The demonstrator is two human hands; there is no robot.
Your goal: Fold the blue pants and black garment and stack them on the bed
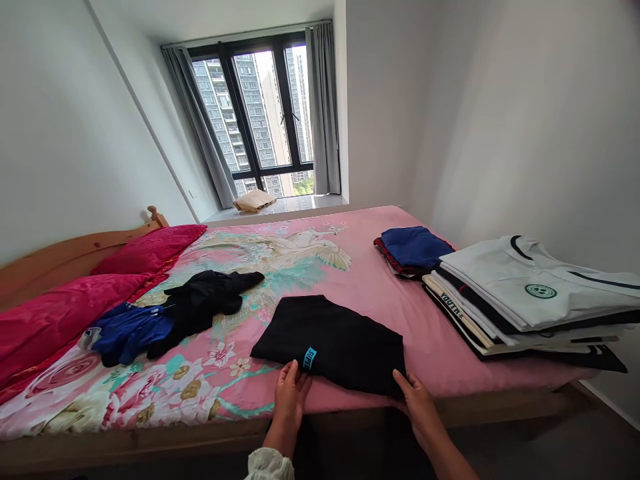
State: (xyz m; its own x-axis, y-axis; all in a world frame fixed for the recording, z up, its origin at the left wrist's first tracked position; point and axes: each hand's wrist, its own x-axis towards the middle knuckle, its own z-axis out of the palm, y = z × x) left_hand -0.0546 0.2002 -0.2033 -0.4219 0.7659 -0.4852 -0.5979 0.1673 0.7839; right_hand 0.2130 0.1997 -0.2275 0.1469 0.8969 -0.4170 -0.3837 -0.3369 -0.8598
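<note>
A black garment [335,340] lies folded flat near the front edge of the bed, a small blue printed label on its near side. Whether it is a shirt or shorts I cannot tell. My left hand [291,388] pinches its near edge just below the label, thumb on top and fingers underneath. At the near right corner, my right hand [411,395] grips the cloth between thumb and fingers. Left of it, a crumpled heap of black clothing [205,300] and blue clothing [131,331] rests on the flowered sheet.
A tall stack of folded shirts [520,293] stands on the bed's right side, a white one on top. Behind it lies a smaller pile with a blue garment [415,247]. Red pillows [150,248] line the wooden headboard [75,257]. A beige bundle [255,201] sits on the windowsill.
</note>
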